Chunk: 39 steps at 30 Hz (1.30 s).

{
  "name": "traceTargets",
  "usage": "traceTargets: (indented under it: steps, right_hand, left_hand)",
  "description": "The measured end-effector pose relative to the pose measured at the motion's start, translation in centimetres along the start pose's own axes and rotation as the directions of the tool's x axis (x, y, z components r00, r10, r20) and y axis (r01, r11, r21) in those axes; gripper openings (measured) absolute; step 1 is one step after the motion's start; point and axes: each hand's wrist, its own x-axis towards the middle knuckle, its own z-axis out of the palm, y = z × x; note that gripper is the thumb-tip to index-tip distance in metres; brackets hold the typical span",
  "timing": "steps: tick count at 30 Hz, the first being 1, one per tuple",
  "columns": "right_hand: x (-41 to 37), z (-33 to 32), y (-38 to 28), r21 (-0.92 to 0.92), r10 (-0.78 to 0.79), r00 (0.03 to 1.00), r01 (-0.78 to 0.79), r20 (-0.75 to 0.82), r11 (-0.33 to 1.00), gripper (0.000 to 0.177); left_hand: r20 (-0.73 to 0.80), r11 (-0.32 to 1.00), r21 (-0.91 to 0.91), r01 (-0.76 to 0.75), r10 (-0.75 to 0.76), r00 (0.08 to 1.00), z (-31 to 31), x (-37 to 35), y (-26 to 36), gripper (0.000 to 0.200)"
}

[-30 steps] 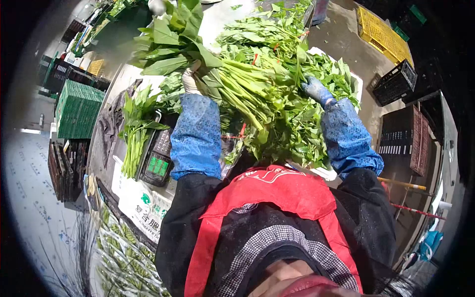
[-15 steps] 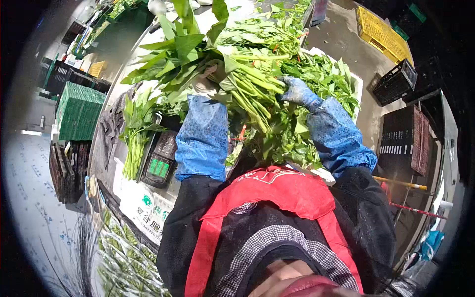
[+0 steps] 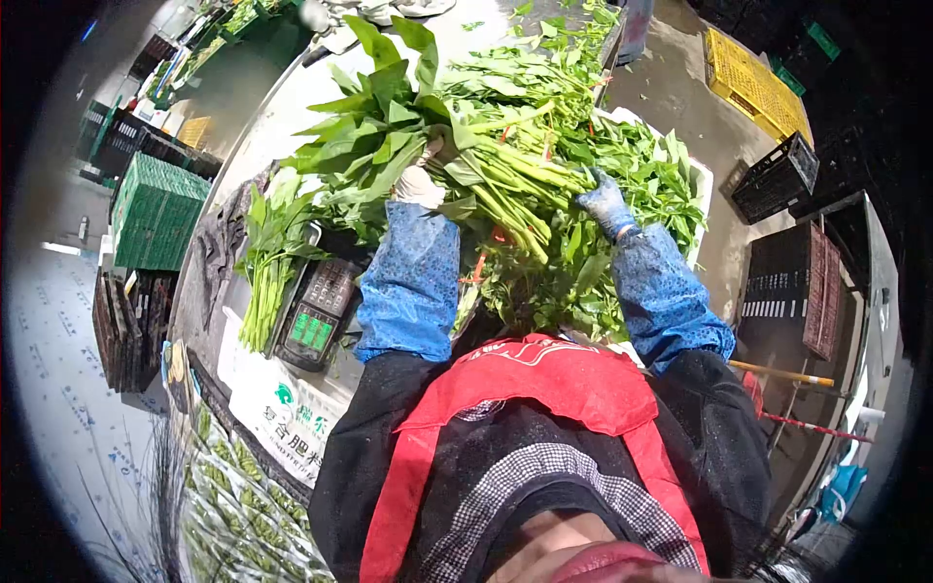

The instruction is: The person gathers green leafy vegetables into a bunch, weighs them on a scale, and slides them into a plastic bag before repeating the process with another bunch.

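A large bunch of leafy greens, which looks like water spinach (image 3: pixel 515 175), lies across my left hand (image 3: pixel 420 183). That hand, in a pale glove, is closed around the stems just below the leaves; some of its fingers are hidden by leaves. At the cut stem ends on the right is my right hand (image 3: pixel 604 202), in a bluish glove, its fingers pressed together against the ends. Beneath and behind the bunch are more loose greens (image 3: pixel 671 189), heaped in a white container (image 3: pixel 702 180). Red ties (image 3: pixel 476 267) show among them.
Left of my left sleeve is a digital scale (image 3: pixel 316 316) with a green-lit panel, beside a smaller bunch of greens (image 3: pixel 262 301). A printed white sack (image 3: pixel 292 413) covers the near table edge. Crates stand around: green (image 3: pixel 155 209), yellow (image 3: pixel 753 83) and black (image 3: pixel 777 180).
Both hands and the bunch have shifted a little to the right. My right hand has moved slightly lower and stays at the stem ends.
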Motion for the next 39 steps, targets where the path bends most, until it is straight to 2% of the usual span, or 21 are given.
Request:
traceTargets:
  steps: [1,2,4,6,7,8,10,11,13,14,16,18,20,22,23,25,27,30,33,35,39]
  right_hand:
    - [-0.5,-0.3,-0.7,-0.233,-0.099,0.995,0.089,-0.032,0.968,0.056]
    - [0.0,-0.1,2.3,-0.216,-0.284,0.95,0.252,-0.128,0.943,0.053]
    - [-0.4,-2.6,3.9,-0.323,-0.076,0.992,0.037,-0.106,0.946,0.052]
    - [-0.6,-4.4,4.7,-0.455,-0.057,0.998,0.049,-0.004,0.889,0.056]
    - [-0.6,-5.0,4.7,-0.477,-0.093,0.995,0.1,0.039,0.873,0.058]
    - [-1.0,-5.1,2.4,-0.629,-0.168,0.986,0.139,0.013,0.765,0.058]
    - [-0.8,-4.5,-1.1,-0.54,-0.31,0.951,0.258,-0.006,0.801,0.055]
    - [-0.7,-4.2,-3.4,-0.393,-0.267,0.961,0.275,0.078,0.877,0.053]
    - [-0.5,-2.2,-6.7,-0.292,-0.439,0.889,0.458,0.131,0.84,0.054]
    - [-0.6,-1.3,-8.8,-0.32,-0.516,0.843,0.535,0.151,0.782,0.057]
    - [0.6,2.0,-9.5,-0.18,-0.48,0.856,0.511,0.189,0.841,0.057]
    - [0.5,2.4,-12.0,-0.152,-0.312,0.906,0.365,0.288,0.919,0.053]
    - [0.3,2.3,-11.0,-0.177,-0.439,0.88,0.469,0.182,0.865,0.048]
    - [-0.1,1.4,-11.2,-0.243,-0.493,0.853,0.522,0.173,0.818,0.046]
    - [0.1,1.0,-10.8,-0.107,-0.389,0.887,0.424,0.248,0.899,0.046]
    - [1.2,0.9,-8.1,0.1,-0.317,0.892,0.301,0.323,0.948,0.046]
    - [1.7,0.5,-5.8,-0.135,-0.411,0.857,0.468,0.312,0.873,0.047]
    - [0.6,-2.0,-2.8,-0.422,-0.149,0.925,0.299,0.351,0.856,0.04]
    - [0.9,-3.8,1.3,-0.706,0.039,0.939,0.229,0.342,0.67,0.027]
    - [0.3,-5.0,-0.5,-0.8,0.084,0.939,0.235,0.334,0.552,0.031]
    - [-1.2,-4.8,-7.9,-0.377,-0.392,0.896,0.444,0.21,0.813,0.056]
  left_hand:
    - [0.0,0.998,-0.066,-0.02,0.02,1.0,-0.5,0.2,-3.3,0.067]
    - [-0.111,0.909,-0.416,-0.021,-0.027,0.993,-0.3,0.6,-4.0,0.06]
    - [-0.328,0.357,-0.895,-0.267,-0.121,0.937,0.1,1.4,-5.3,0.048]
    - [-0.344,0.257,-0.92,-0.296,-0.166,0.924,-0.9,-0.4,-1.3,0.04]
    - [-0.517,0.668,-0.614,-0.421,0.064,0.854,-3.2,0.9,-6.2,0.039]
    - [-0.542,0.772,-0.438,-0.462,0.183,0.82,-3.7,1.3,-7.4,0.039]
    - [-0.566,0.856,-0.025,-0.516,0.414,0.713,-4.4,2.2,-9.7,0.038]
    - [-0.566,0.803,-0.369,-0.468,0.206,0.798,-4.5,3.4,-10.6,0.038]
    - [-0.325,0.359,-0.895,-0.264,-0.121,0.938,-2.2,1.7,-4.5,0.038]
    - [-0.496,0.354,-0.823,-0.444,-0.067,0.866,0.3,1.9,-2.6,0.036]
    - [-0.454,0.437,-0.827,-0.354,-0.146,0.879,2.9,1.8,-1.1,0.032]
    - [-0.587,0.573,-0.642,-0.51,0.061,0.807,4.5,0.8,1.7,0.039]
    - [-0.508,0.552,-0.739,-0.387,-0.078,0.858,4.5,-0.4,4.7,0.046]
    - [-0.539,0.797,-0.555,-0.238,-0.127,0.832,3.0,0.9,1.0,0.044]
    - [-0.49,0.883,-0.108,-0.456,0.352,0.798,2.2,0.6,-1.7,0.046]
    - [-0.522,0.779,-0.392,-0.49,0.25,0.815,1.9,1.2,-2.8,0.023]
    - [-0.477,0.833,-0.327,-0.447,0.263,0.839,0.7,1.6,-5.0,0.03]
    - [-0.399,0.575,-0.756,-0.311,-0.03,0.916,-0.3,2.4,-4.8,0.038]
    - [-0.457,0.581,-0.682,-0.444,0.136,0.879,0.5,0.4,-1.2,0.032]
    - [-0.334,0.429,-0.865,-0.26,-0.107,0.936,-0.5,1.0,-1.3,0.033]
    - [-0.249,0.27,-0.939,-0.213,-0.106,0.963,1.2,-0.1,3.8,0.028]
